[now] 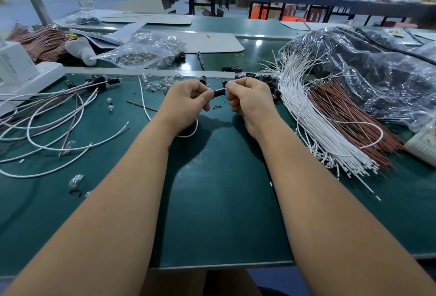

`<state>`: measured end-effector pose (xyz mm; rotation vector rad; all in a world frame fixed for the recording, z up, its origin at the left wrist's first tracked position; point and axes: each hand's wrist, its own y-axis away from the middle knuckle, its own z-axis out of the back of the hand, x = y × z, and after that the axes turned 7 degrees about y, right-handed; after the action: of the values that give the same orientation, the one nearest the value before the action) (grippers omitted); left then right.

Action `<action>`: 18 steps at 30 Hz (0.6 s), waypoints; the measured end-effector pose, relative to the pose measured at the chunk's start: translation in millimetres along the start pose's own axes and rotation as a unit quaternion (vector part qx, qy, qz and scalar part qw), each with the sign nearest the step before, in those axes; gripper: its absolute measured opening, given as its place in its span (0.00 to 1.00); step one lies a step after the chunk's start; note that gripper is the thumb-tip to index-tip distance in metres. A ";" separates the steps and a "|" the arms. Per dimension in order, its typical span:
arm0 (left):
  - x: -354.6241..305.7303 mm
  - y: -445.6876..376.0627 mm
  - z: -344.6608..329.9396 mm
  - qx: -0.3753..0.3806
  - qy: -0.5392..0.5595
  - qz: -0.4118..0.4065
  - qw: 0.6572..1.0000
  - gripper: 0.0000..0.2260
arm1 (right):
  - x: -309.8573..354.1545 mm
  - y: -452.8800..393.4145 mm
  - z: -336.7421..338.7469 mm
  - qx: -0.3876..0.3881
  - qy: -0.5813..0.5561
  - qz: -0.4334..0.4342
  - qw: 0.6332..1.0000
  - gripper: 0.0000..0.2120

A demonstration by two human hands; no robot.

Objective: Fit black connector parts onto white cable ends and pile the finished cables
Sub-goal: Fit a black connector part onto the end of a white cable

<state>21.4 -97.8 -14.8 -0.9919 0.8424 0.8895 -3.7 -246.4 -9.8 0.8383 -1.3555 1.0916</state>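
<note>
A small black connector (218, 93) sits between both hands above the green table. My left hand (187, 99) pinches its left end, and a white cable (192, 130) loops out below that wrist. My right hand (247, 97) pinches a small metal-tipped piece at the connector's right end. A pile of finished cables with black connectors (59, 111) lies at the left. Loose black connectors (254, 78) lie just beyond my right hand.
A thick bundle of white cables (316, 121) and brown cables (349, 128) fans out at the right beside a plastic bag (377, 71). Small glass bulbs (160, 84) are scattered ahead. A clear bag (141, 52), a pen (200, 59) and a white box (16, 66) lie farther off.
</note>
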 end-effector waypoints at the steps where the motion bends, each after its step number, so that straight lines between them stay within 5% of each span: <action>1: 0.1 0.0 -0.2 0.001 -0.003 0.001 1.000 0.08 | 0.0 0.0 0.0 0.003 0.000 0.000 1.000 0.09; 9: 0.9 0.5 1.1 0.014 0.015 0.009 1.000 0.05 | 1.7 0.5 5.1 0.028 -0.069 -0.025 0.997 0.08; 18: -0.9 3.9 2.1 0.006 0.027 0.000 1.000 0.05 | -1.9 -0.5 3.7 0.037 0.010 0.002 0.999 0.09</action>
<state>17.9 -94.9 -14.6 -1.0094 0.8925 0.8601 -4.2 -250.3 -11.3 0.8768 -1.3084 1.1566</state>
